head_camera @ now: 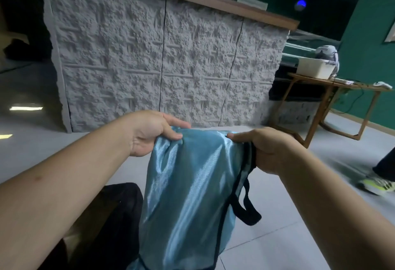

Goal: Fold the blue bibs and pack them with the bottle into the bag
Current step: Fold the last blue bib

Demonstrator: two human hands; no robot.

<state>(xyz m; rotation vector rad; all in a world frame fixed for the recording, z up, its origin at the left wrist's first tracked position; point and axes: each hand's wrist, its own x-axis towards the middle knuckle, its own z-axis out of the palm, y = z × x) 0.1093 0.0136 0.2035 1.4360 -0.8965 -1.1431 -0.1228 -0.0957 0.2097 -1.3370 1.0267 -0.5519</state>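
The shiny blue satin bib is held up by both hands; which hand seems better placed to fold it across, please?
Probably the right hand: it grips the bib edge with the loose dark straps.

pale tiled floor (267,246), a dark bag (119,216) on it; wooden side table (333,83) bearing a white tub (314,67)

A grey rough-stone counter front (166,62) stands ahead under a brown top. To the right, a wooden bench (333,90) carries a white tub (314,67). A sneaker (377,185) shows near the right edge.
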